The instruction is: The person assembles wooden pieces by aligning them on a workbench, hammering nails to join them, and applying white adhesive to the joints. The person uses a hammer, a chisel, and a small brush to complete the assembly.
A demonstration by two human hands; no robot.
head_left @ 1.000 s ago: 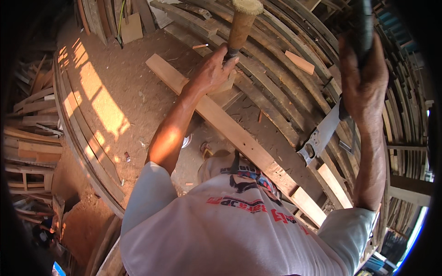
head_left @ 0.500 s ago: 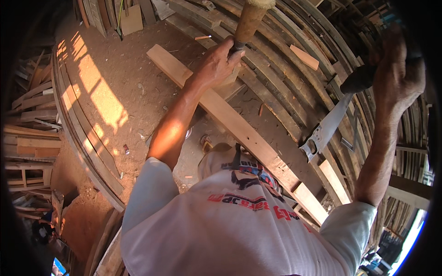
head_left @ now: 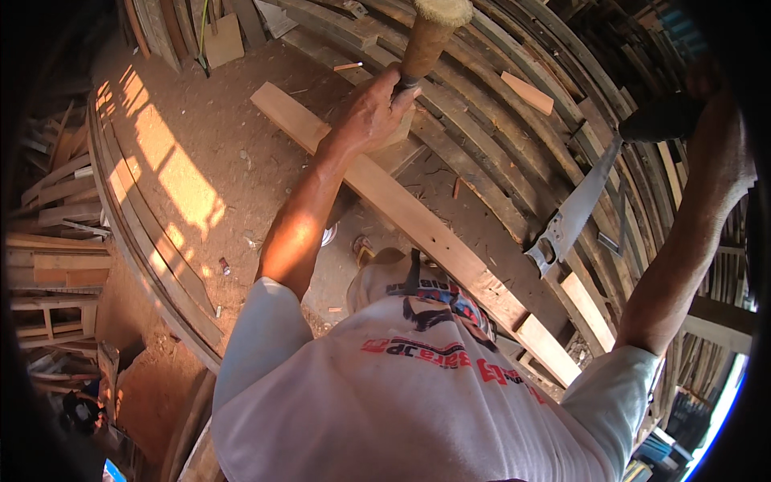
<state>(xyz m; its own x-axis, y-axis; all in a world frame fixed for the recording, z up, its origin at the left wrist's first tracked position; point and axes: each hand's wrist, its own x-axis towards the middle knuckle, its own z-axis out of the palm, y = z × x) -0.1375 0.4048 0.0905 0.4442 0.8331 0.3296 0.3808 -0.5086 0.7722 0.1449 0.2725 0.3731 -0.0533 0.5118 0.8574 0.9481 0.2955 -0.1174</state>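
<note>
While left hand (head_left: 371, 112) is clenching wooden chisel handle (head_left: 426, 40) upright against long plank (head_left: 418, 229), right hand (head_left: 707, 80) is raising dark mallet (head_left: 660, 119), grip unclear. Striking step; next blow needing square aim.

A handsaw (head_left: 574, 210) is lying on curved dark timbers (head_left: 514, 145) at right. A short offcut (head_left: 528, 92) is resting higher up on them. A square board (head_left: 222, 38) is leaning at top left. Stacked planks (head_left: 56, 201) are sitting at left; sunlight is falling across the dirt floor (head_left: 169, 173).
</note>
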